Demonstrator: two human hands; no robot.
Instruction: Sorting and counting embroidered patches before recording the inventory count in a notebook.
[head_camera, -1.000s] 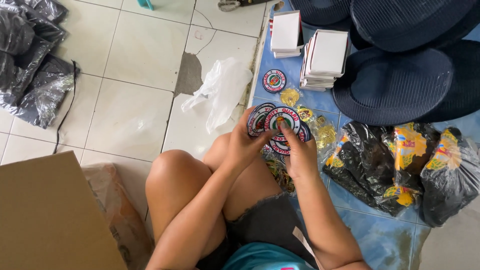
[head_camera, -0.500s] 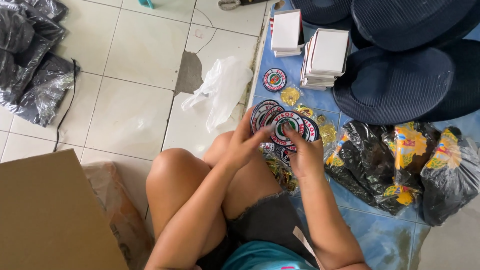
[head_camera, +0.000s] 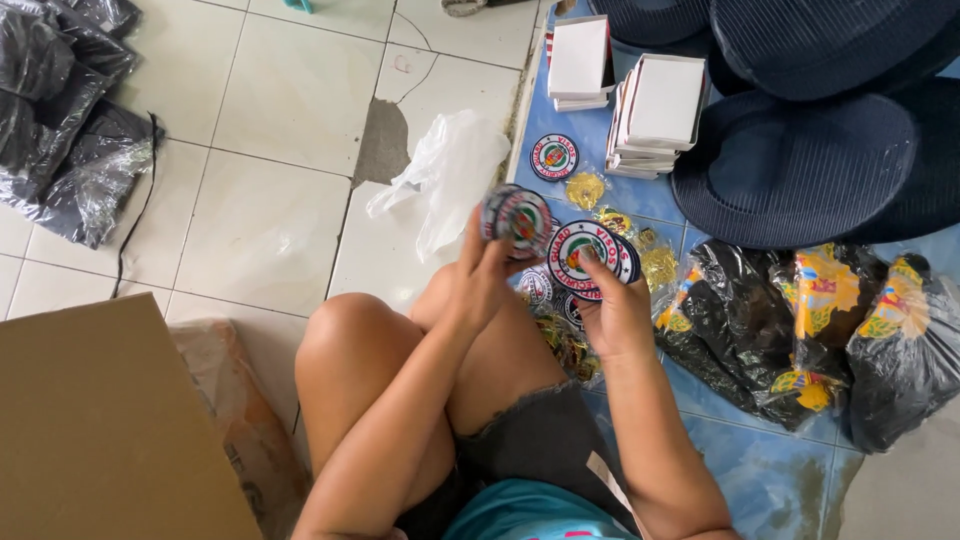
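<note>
Cardboard box (head_camera: 110, 430): brown, nearest the wearer, well to the left of both hands, beside the raised knee.

Left hand (head_camera: 482, 282): fingers closed around a small stack of round embroidered patches (head_camera: 517, 216), lifted above the knee.

Right hand (head_camera: 615, 312): just right of the left hand and apart from it, thumb pressed on the face of a fanned stack of round patches (head_camera: 587, 256) with white rim, red lettering and coloured centre; the fingers grip it from behind.

Loose patches (head_camera: 537, 288): more round badges lying under and between the two hands, partly hidden.

Gold badges (head_camera: 657, 264): small gilt pieces just beyond the right hand, on the blue mat (head_camera: 760, 480).

Bagged emblems (head_camera: 800, 320): black plastic packets showing yellow and orange embroidery, to the right of the right hand.

Clear plastic bag (head_camera: 450, 170): crumpled, on the white floor tile just beyond the left hand.

Single round patch (head_camera: 553, 157): flat on the mat, beyond both hands.

White boxes (head_camera: 660, 105): two stacks of small flat boxes, farther beyond the hands.

Dark blue hats (head_camera: 800, 165): wide, woven, overlapping, far right.

Black plastic bags (head_camera: 70, 130): heaped far left of the hands.
</note>
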